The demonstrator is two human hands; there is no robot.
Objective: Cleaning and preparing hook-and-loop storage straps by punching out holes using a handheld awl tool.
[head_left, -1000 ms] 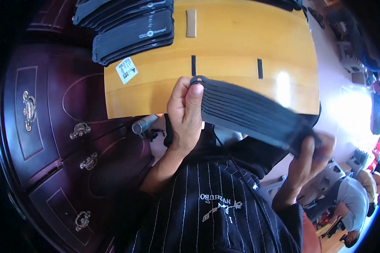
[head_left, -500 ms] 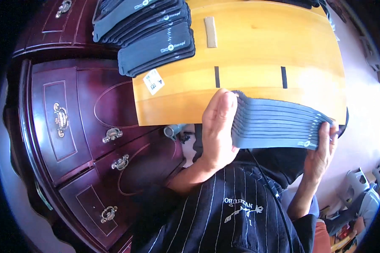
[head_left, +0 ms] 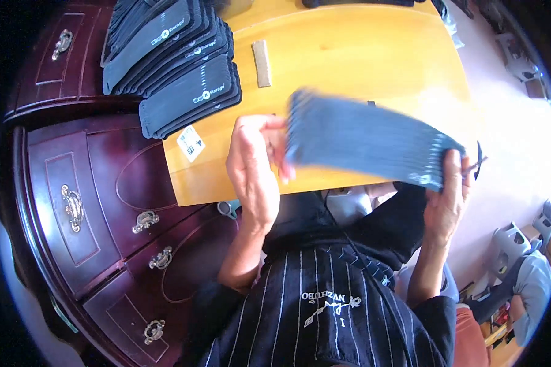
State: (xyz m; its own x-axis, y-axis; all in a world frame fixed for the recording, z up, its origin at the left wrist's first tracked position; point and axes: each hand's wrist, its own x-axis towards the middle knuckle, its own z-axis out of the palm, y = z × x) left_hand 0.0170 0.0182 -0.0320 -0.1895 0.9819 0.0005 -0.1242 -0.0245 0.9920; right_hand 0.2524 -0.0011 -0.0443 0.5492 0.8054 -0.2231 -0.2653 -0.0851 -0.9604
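Over the front part of the yellow table (head_left: pixel 349 43), my right hand (head_left: pixel 448 199) grips the right end of a stack of flat dark grey straps (head_left: pixel 367 137). The straps are fanned a little, so their edges show as steps, and motion blurs them. My left hand (head_left: pixel 254 174) is beside the stack's left end with its fingers apart and curved. Its fingertips are close to the straps' edges; whether they touch is unclear. More dark grey straps of the same kind lie in overlapping piles (head_left: pixel 193 92) at the table's left.
A small beige strip (head_left: pixel 261 63) lies on the table behind the stack. A white sticker (head_left: pixel 191 144) is at the table's left edge. Dark red drawers (head_left: pixel 73 208) with metal handles stand at the left. Another person (head_left: pixel 529 284) and grey plastic stools (head_left: pixel 511 248) are at the lower right.
My left hand has let go of the stack's left end and moved left. The stack, still in my right hand, has risen and tilted. The whole view has shifted.
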